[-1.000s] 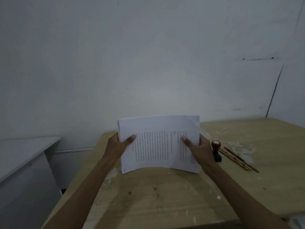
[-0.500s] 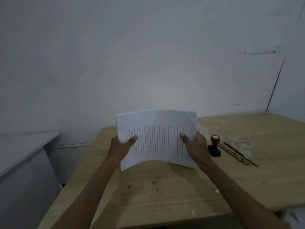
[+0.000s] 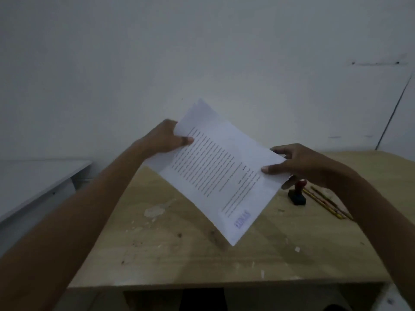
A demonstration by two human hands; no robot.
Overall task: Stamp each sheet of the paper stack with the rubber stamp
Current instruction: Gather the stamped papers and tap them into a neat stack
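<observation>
At the far left a pale grey side table [image 3: 33, 176] stands apart from the wooden table [image 3: 179, 254], whose bare top is scuffed and flecked with white marks. The left hand [image 3: 166, 138] is raised over the table's far left part, its thumb pressed on the front of the paper stack [image 3: 220, 173] and its fingers curled behind, grasping the stack's upper left edge. The stack is held in the air above the table, turned on a slant so one corner points down toward the near side. Its top sheet is white with rows of small printed text, too blurred to read, and a blue stamp mark [image 3: 242, 218] sits near the low corner. At the high corner the sheets fan slightly apart. The right hand [image 3: 301, 164] grips the stack's right edge, thumb on the front and fingers behind. Just beneath that hand, the rubber stamp [image 3: 297, 194] stands upright on the table, with a red handle and black base. Just to its right lie a few pencils [image 3: 325, 203], side by side. No containers show.
</observation>
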